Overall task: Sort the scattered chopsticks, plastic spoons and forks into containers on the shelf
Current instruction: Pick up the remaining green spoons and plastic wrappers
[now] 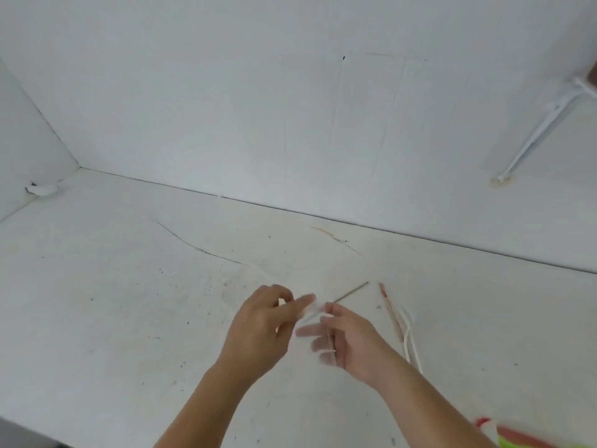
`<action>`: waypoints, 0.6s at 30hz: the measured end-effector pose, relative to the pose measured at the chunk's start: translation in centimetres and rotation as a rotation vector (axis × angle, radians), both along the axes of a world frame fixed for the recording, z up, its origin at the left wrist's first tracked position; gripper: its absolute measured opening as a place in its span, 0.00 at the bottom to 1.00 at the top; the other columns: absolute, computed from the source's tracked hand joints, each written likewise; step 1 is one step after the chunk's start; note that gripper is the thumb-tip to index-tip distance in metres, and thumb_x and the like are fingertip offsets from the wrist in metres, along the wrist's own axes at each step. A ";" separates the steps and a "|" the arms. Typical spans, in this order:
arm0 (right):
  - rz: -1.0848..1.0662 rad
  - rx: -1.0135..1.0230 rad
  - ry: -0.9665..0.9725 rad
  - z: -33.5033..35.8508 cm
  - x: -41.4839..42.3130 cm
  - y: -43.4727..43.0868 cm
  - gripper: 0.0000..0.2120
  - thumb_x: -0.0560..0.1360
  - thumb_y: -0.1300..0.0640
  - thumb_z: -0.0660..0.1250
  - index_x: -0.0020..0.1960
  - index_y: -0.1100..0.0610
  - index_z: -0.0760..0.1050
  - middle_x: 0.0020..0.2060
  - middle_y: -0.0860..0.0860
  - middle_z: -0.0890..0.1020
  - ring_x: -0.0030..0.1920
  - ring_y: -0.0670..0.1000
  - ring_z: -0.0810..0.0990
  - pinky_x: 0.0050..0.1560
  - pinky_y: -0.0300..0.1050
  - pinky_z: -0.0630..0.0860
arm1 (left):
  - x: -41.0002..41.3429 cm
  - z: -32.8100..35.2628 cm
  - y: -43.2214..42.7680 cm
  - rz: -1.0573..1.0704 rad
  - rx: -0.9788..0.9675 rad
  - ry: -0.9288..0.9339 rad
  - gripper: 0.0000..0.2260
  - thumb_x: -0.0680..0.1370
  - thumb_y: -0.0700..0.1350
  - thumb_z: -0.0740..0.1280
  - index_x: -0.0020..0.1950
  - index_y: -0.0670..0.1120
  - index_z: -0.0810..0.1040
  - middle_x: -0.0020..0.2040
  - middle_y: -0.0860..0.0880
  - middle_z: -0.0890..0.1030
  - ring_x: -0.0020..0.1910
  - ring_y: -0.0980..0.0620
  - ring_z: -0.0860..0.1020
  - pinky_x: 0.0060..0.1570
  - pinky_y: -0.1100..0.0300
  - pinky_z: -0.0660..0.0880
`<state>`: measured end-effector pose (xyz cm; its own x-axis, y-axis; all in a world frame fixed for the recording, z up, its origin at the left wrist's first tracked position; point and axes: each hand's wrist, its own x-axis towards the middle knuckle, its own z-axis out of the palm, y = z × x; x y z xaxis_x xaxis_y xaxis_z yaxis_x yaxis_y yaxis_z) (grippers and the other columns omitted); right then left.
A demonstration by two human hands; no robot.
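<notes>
1. Head view: I take the thin grey chopstick point(347, 294) as my landmark. It slants away to the right over the scuffed white desk point(129, 318).
2. My left hand point(261, 328) is at the near end of that chopstick with its fingers curled. I read it as pinching that end between thumb and forefinger.
3. My right hand point(350, 341) is just right of the same end. Its fingers are smeared by blur, so I cannot tell whether it is wide, narrow or holding anything.
4. Right of the grey chopstick lies a reddish wooden chopstick point(391, 315). Just beside that is a white plastic utensil point(409, 337), though I cannot tell whether it is a spoon or a fork.
5. No container is in view, so I judge the sorting unfinished.
6. What could go wrong:
   - A pinch at one end of so thin a rod may let it pivot and drop.
   - Two hands crowding that end could knock it loose.
   - A careless sweep to the right could scatter the two pieces lying there.
   - The white utensil barely shows against the white desk, so I could overlook it or put it in the wrong container.
</notes>
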<state>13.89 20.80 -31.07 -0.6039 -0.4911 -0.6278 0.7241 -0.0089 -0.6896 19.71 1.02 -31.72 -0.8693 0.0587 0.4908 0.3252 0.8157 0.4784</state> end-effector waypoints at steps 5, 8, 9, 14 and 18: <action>-0.189 -0.159 -0.235 -1.7 -1.1 -1.9 0.21 0.72 0.61 0.72 0.64 0.63 0.77 0.57 0.64 0.78 0.56 0.65 0.79 0.60 0.56 0.76 | -1.7 -1.5 -3.1 -0.265 0.094 -0.108 0.17 0.76 0.44 0.74 0.56 0.66 0.85 0.52 0.63 0.81 0.63 0.58 0.77 0.61 0.43 0.68; -0.259 -0.274 -0.318 -2.3 -1.3 -1.9 0.25 0.72 0.56 0.76 0.65 0.63 0.74 0.59 0.62 0.75 0.60 0.64 0.75 0.71 0.58 0.67 | -1.4 -0.4 -4.9 -0.398 0.117 -0.343 0.17 0.76 0.43 0.75 0.53 0.68 0.85 0.57 0.68 0.82 0.76 0.59 0.67 0.72 0.36 0.56; -0.250 -0.291 -0.304 -2.5 -1.4 -1.9 0.25 0.73 0.53 0.75 0.65 0.64 0.75 0.57 0.62 0.78 0.59 0.63 0.77 0.70 0.58 0.68 | -1.1 0.1 -5.2 -0.461 0.136 -0.418 0.19 0.75 0.39 0.74 0.52 0.66 0.86 0.60 0.69 0.81 0.79 0.59 0.63 0.75 0.37 0.51; -0.095 -0.313 -0.197 -2.9 -0.7 -3.3 0.22 0.81 0.60 0.69 0.72 0.68 0.70 0.72 0.72 0.69 0.70 0.76 0.70 0.75 0.72 0.62 | -0.2 2.5 -5.5 -0.624 0.146 -0.515 0.31 0.67 0.28 0.61 0.52 0.59 0.89 0.75 0.65 0.71 0.84 0.55 0.48 0.78 0.42 0.36; -0.177 -0.174 -0.094 -3.3 -1.6 -4.1 0.24 0.77 0.69 0.68 0.72 0.64 0.69 0.63 0.68 0.80 0.60 0.70 0.82 0.59 0.63 0.79 | -0.2 1.3 -7.7 -0.395 0.141 -0.500 0.29 0.74 0.40 0.63 0.71 0.65 0.75 0.84 0.62 0.47 0.83 0.53 0.35 0.77 0.44 0.35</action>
